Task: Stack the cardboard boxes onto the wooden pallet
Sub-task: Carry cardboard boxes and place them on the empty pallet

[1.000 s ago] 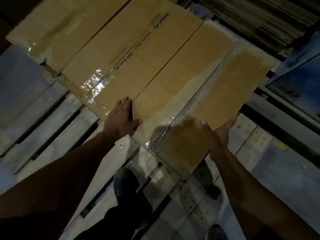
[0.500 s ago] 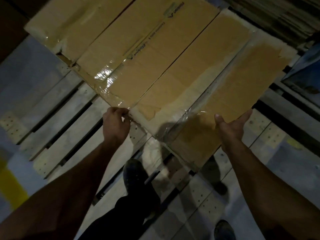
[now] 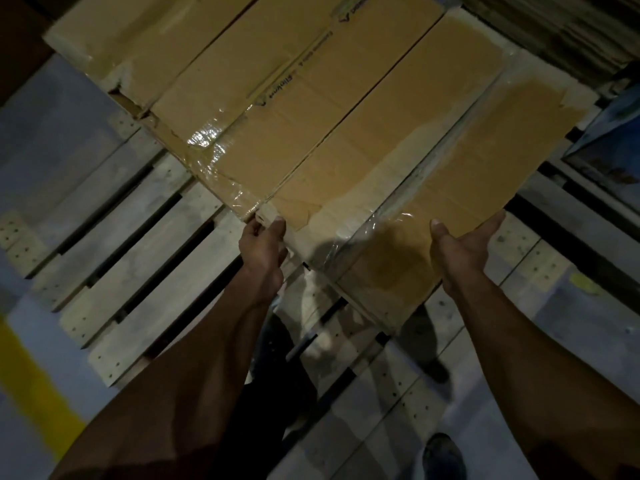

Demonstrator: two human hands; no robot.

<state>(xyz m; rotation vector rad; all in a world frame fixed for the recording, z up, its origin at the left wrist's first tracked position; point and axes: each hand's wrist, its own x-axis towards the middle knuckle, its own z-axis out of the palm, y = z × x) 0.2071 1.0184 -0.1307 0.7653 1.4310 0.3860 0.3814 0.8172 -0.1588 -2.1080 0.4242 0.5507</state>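
Note:
Two taped brown cardboard boxes lie side by side on the pale wooden pallet (image 3: 138,271). The right-hand cardboard box (image 3: 398,168) juts over the pallet's near slats. My left hand (image 3: 265,247) grips its near left corner with curled fingers. My right hand (image 3: 460,244) presses flat against the box's right side, fingers straight and thumb up at the top edge. The second box (image 3: 277,81), with printed lettering and shiny tape, touches the held box along its left side.
A pile of flattened cardboard (image 3: 554,22) stands at the far right behind the pallet. A blue object (image 3: 609,147) is at the right edge. A yellow floor line (image 3: 31,386) runs at the lower left. My shoe (image 3: 443,455) is on the pallet slats.
My left hand left the top of the boxes, where it lay flat, and now grips the right-hand box's near left corner. My right hand stays flat on the box's right side.

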